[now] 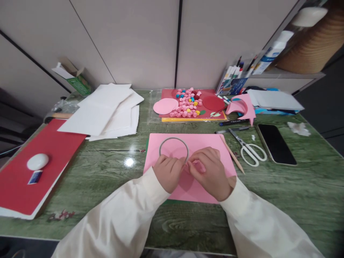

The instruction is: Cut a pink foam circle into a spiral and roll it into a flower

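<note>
My left hand [168, 172] is closed around the lower edge of a thin grey-green ring [174, 138], which tilts up over a pink sheet of paper [206, 140]. Close beside it, my right hand [211, 173] has thumb and forefinger pinched together at the ring's lower right. What lies in that pinch is too small to make out; pink shows in the gap between those fingers. A green edge peeks out beneath the pink sheet. To the right of the sheet lie a pointed wooden stick [233, 156] and white-handled scissors [249, 149].
Behind the sheet, a clear plastic sleeve [153, 118] bears small pink paper balls [185, 107], a pink disc [165, 106] and a red disc [213, 103]. White papers [99, 111] and a red folder [53, 143] lie left. A phone [276, 143] and pink paper scrap [249, 107] sit right.
</note>
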Demonstrator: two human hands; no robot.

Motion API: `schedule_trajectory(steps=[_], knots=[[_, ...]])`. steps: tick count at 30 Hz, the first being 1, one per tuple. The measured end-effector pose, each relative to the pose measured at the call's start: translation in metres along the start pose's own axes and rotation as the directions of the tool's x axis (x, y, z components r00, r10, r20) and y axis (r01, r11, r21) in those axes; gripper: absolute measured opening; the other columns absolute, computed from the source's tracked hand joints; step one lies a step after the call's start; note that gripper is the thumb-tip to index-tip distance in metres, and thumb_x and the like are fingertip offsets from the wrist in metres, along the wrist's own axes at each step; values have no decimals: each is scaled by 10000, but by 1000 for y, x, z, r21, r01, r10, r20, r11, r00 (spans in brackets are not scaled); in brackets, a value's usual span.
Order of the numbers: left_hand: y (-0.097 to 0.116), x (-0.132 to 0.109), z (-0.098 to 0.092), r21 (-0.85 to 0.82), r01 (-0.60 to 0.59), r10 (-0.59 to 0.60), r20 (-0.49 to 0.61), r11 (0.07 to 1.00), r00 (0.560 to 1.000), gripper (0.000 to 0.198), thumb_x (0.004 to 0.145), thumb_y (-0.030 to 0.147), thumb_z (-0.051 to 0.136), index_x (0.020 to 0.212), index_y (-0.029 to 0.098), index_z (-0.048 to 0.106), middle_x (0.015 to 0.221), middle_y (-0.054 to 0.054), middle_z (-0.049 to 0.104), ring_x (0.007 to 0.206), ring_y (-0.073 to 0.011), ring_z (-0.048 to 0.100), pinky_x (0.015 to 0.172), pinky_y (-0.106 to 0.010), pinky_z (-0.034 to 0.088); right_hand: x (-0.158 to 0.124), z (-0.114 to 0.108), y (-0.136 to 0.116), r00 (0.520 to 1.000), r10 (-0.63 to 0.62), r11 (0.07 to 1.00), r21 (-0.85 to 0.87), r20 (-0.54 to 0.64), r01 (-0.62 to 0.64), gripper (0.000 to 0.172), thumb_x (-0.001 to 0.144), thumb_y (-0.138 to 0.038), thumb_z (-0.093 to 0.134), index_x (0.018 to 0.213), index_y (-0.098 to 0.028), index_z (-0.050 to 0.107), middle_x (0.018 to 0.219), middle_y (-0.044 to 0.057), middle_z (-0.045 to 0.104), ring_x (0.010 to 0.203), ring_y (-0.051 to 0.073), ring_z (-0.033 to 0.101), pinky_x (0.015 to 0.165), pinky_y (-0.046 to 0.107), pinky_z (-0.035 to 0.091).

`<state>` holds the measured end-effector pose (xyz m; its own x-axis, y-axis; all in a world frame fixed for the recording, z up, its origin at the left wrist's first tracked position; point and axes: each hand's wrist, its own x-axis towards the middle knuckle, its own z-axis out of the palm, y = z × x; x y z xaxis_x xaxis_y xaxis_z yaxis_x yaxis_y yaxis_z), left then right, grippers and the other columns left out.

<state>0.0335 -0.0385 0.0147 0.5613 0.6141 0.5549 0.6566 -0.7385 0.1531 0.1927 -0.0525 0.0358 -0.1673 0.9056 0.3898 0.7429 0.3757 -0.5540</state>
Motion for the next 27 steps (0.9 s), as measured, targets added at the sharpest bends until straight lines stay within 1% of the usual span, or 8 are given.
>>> schedule_trajectory(steps=[4,12,15,17,19,21,24,27], knots=[[2,1,-6,-89,7,-11,-41,996,999,170,783,123,464,944,122,520,641,-26,616,586,-143,558,574,-298,351,0,-1,-4,998,58,993,107,-3,-57,90,689,-131,536,660,-209,503,685,-4,555,742,181,499,721,350,351],[4,3,-14,-201,58,-78,-95,978,992,190,760,114,496,947,138,518,635,-21,620,569,-127,543,578,-287,369,-2,-1,-24,983,153,971,201,-99,-131,130,658,-89,542,642,-209,494,663,4,550,715,187,508,704,351,383],[10,2,-18,-246,37,-67,-113,969,991,150,769,129,483,912,148,522,640,-23,617,569,-123,537,583,-287,370,0,0,-13,974,202,958,228,-102,-175,109,657,-102,553,649,-204,516,677,7,560,722,187,511,701,342,389],[13,0,-21,-297,-15,-21,-117,955,993,110,782,143,461,871,158,523,620,-15,609,551,-113,527,587,-287,370,4,-2,4,948,294,932,256,-124,-256,73,668,-128,560,664,-198,539,696,12,562,717,183,510,678,328,393],[12,-1,-21,-334,48,-68,-48,942,997,139,779,150,472,909,166,519,653,-23,610,589,-120,535,608,-286,389,8,-7,22,897,407,875,356,-174,-328,53,718,-170,532,675,-191,555,695,10,565,695,168,515,667,312,399],[6,-1,-18,-349,162,-196,-65,923,978,174,773,178,493,945,161,509,700,-34,606,629,-128,540,627,-283,414,10,-12,35,852,498,798,472,-162,-376,65,739,-218,534,696,-188,572,698,5,565,684,156,513,650,295,403],[-9,0,-8,-329,389,-405,21,861,914,151,788,209,480,930,175,518,779,-41,614,675,-132,555,644,-276,432,11,-17,41,850,527,668,630,-23,-397,68,727,-246,566,732,-188,601,741,12,587,724,157,527,669,290,412],[-22,3,0,-293,491,-493,73,820,867,155,801,254,461,916,178,532,786,-41,623,712,-144,565,676,-286,436,10,-17,38,857,502,550,724,113,-417,106,720,-257,575,787,-186,617,807,31,605,788,176,541,726,320,421]])
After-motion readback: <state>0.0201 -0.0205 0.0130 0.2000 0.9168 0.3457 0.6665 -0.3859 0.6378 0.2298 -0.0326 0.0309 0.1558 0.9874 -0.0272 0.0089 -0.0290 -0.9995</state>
